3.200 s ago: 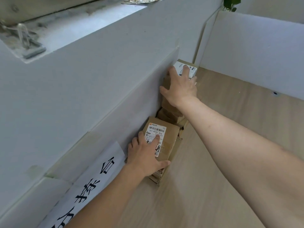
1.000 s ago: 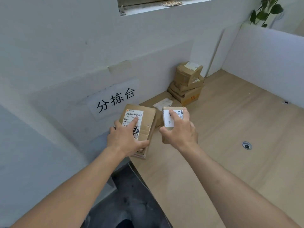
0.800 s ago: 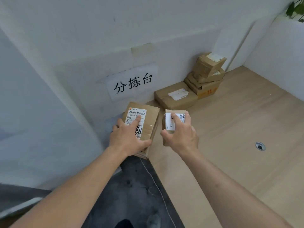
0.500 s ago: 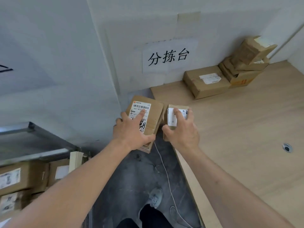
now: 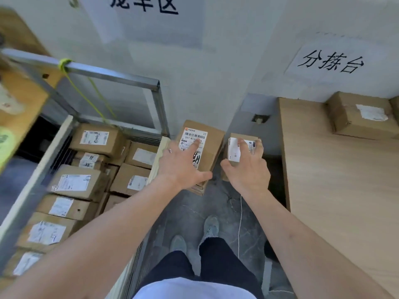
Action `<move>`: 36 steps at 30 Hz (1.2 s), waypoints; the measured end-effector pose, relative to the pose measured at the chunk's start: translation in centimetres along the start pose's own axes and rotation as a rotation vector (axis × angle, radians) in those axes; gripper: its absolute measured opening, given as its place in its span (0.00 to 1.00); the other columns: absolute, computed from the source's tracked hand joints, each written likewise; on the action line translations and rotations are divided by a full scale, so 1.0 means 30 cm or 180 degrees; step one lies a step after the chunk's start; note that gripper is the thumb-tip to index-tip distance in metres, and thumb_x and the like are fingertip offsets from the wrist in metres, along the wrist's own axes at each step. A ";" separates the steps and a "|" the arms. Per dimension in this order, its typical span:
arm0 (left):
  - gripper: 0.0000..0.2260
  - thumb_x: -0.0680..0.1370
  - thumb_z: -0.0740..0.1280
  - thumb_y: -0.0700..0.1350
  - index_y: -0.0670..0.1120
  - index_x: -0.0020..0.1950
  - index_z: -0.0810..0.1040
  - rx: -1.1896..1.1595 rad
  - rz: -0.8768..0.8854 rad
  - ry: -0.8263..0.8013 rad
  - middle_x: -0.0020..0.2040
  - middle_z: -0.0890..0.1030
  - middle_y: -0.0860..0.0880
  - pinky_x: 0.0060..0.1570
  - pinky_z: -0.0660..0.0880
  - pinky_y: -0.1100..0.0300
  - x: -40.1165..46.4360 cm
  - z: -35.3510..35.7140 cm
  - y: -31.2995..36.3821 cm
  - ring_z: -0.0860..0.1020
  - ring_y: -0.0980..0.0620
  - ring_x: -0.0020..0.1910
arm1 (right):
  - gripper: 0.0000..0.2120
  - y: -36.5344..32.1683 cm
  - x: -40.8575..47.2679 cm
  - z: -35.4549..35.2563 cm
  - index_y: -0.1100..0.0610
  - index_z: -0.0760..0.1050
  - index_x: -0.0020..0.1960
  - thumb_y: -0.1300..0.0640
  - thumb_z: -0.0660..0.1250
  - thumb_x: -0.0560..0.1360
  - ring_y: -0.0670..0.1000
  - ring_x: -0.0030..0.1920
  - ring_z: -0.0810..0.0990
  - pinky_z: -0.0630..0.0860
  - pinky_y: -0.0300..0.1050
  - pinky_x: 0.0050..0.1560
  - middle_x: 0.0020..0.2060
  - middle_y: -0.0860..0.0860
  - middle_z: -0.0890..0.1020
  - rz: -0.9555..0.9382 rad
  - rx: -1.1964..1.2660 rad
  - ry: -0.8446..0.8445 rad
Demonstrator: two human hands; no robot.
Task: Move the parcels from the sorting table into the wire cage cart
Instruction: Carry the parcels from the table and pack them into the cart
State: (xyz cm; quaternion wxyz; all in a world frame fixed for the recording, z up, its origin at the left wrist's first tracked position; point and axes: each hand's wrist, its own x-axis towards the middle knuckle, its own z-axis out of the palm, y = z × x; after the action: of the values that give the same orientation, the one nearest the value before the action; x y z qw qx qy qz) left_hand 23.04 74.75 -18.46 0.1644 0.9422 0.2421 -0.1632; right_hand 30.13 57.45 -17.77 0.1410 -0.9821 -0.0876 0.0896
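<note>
On the left stands the wire cage cart (image 5: 112,76), its grey metal top rail running across the upper left with a yellow-green cord (image 5: 64,65) tied around it. Inside the cart lie many brown cardboard parcels (image 5: 95,140), packed close together in rows, most showing white shipping labels face up.

In the middle, above a dark grey floor (image 5: 187,212), a person's two bare forearms reach forward. The left hand (image 5: 180,165) grips a larger parcel (image 5: 210,145) from above, fingers spread over its white barcode label and thumb curled round its near right edge. This box hangs in the air just beside the cart's right corner, not yet over it. More flat cardboard shows under the near edge of the box, under the same hand.

Just to its right, the right hand (image 5: 248,167) pinches a smaller parcel (image 5: 234,147), fingers curled over its top and white label, thumb on its left side. The two held boxes are near each other but apart. Below the hands, the person's dark trousers and grey shoes (image 5: 210,228) are visible.

On the right is the light wooden sorting table (image 5: 334,201). One remaining parcel (image 5: 362,115) rests at its far edge against the white wall. A paper sign (image 5: 330,61) with black characters is fixed to the wall above it.
</note>
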 end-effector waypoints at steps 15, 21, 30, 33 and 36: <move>0.50 0.65 0.65 0.78 0.66 0.82 0.49 -0.0837 -0.1766 0.0198 0.64 0.63 0.42 0.59 0.74 0.45 -0.278 0.090 -0.422 0.68 0.39 0.60 | 0.35 -0.427 -0.095 0.243 0.43 0.57 0.80 0.36 0.65 0.77 0.62 0.63 0.75 0.78 0.53 0.57 0.79 0.54 0.55 -0.1688 -0.0283 -0.0889; 0.51 0.64 0.64 0.79 0.66 0.82 0.48 -0.1234 -0.2615 0.0254 0.66 0.63 0.41 0.60 0.73 0.47 -0.411 0.152 -0.511 0.69 0.38 0.62 | 0.35 -0.543 -0.156 0.333 0.45 0.59 0.79 0.38 0.66 0.77 0.64 0.59 0.76 0.74 0.52 0.49 0.79 0.54 0.54 -0.2527 -0.0401 -0.1264; 0.51 0.65 0.66 0.79 0.66 0.82 0.47 -0.1766 -0.3686 0.0381 0.71 0.62 0.39 0.62 0.73 0.43 -0.703 0.289 -0.602 0.68 0.34 0.68 | 0.36 -0.686 -0.360 0.471 0.43 0.57 0.80 0.36 0.65 0.76 0.64 0.61 0.78 0.80 0.53 0.51 0.81 0.56 0.52 -0.3511 -0.0709 -0.1779; 0.51 0.65 0.67 0.78 0.66 0.81 0.47 -0.1966 -0.3964 0.0409 0.72 0.61 0.38 0.62 0.76 0.41 -0.809 0.357 -0.639 0.68 0.32 0.69 | 0.35 -0.713 -0.469 0.510 0.42 0.58 0.79 0.36 0.65 0.76 0.63 0.60 0.79 0.80 0.53 0.51 0.82 0.55 0.51 -0.3775 -0.0752 -0.1916; 0.52 0.64 0.69 0.77 0.67 0.81 0.48 -0.2178 -0.4173 0.0513 0.73 0.60 0.39 0.64 0.74 0.41 -0.914 0.418 -0.687 0.67 0.33 0.70 | 0.35 -0.730 -0.582 0.558 0.41 0.59 0.78 0.35 0.66 0.75 0.62 0.59 0.79 0.81 0.53 0.49 0.82 0.55 0.52 -0.4007 -0.0789 -0.2052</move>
State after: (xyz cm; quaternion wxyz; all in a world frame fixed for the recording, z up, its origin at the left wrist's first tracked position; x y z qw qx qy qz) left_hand -13.09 75.91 -23.80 0.2994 0.5097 0.8032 -0.0737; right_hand 6.65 79.07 -24.53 0.0205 -0.6787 -0.6841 0.2663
